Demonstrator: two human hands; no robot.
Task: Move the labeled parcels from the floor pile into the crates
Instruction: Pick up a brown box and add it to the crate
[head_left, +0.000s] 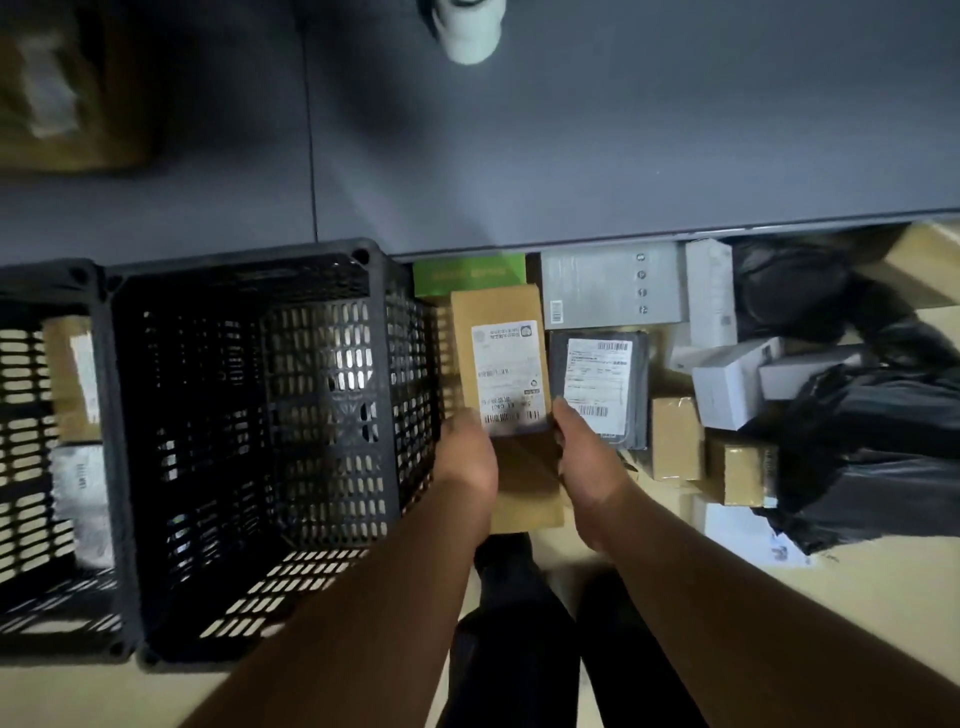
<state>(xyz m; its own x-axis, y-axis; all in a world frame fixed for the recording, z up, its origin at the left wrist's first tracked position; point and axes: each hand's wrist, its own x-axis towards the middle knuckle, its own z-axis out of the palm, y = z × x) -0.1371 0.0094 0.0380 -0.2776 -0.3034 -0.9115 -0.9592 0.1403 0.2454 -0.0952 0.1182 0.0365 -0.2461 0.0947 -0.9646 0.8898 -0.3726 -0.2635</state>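
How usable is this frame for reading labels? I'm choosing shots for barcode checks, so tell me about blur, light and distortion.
Head view: dim overall; the brown parcel held by the left hand and right hand has a bright but soft label, its print unreadable. Head view: the cardboard box at top left is heavily blurred. Head view: wide-angle bending bows the black crate.

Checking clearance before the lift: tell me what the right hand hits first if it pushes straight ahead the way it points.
Probably the dark grey plastic mailer with a white label: the right hand points at its near edge, beside the held brown cardboard box. Depth is unclear.
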